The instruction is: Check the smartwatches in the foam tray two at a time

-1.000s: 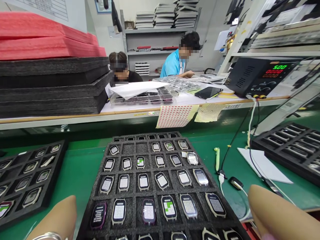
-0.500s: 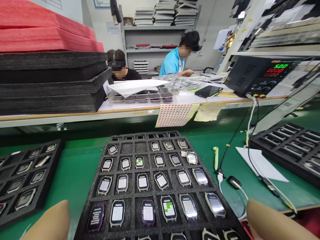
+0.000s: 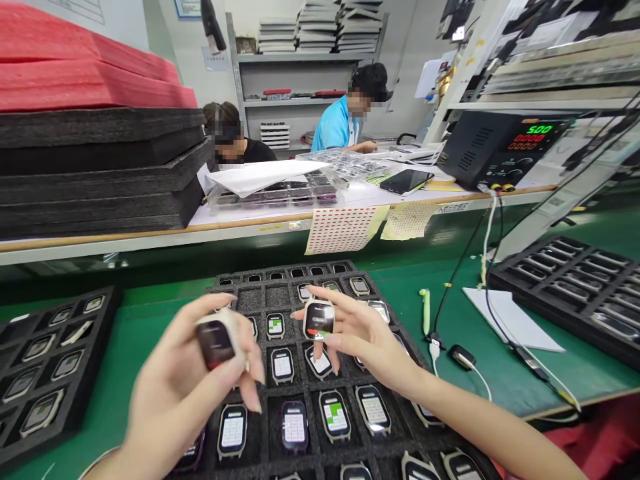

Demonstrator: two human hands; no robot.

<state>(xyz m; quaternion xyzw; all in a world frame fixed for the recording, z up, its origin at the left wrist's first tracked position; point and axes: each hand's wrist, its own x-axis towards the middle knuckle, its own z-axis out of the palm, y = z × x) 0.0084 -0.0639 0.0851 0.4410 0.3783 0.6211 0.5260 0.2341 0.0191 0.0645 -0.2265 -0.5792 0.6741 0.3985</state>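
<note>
My left hand [image 3: 185,380] is closed around a smartwatch body [image 3: 217,341] with a dark, blurred screen and a pale case. In my right hand [image 3: 365,333] is another strapless smartwatch [image 3: 319,319], pinched between thumb and fingers, its dark screen showing a strip of red and green. Both hands are above a black foam tray [image 3: 277,297] whose compartments hold several watch bodies. Many of those show white screens, and some have green blocks, like the watch [image 3: 335,415] near the front. A purple-cased watch [image 3: 295,425] lies beside it. My hands and forearms hide parts of the tray.
Foam trays with watches stand at left [image 3: 55,360] and right [image 3: 575,280]. Black foam slabs [image 3: 100,173] are piled on the shelf, with a phone [image 3: 406,181] and power supply [image 3: 500,150]. Cables, a charging puck [image 3: 462,357] and white paper [image 3: 510,320] lie at right. Two people sit beyond.
Both hands have come in from the lower corners to over the middle tray, each now holding a watch. The view has shifted slightly.
</note>
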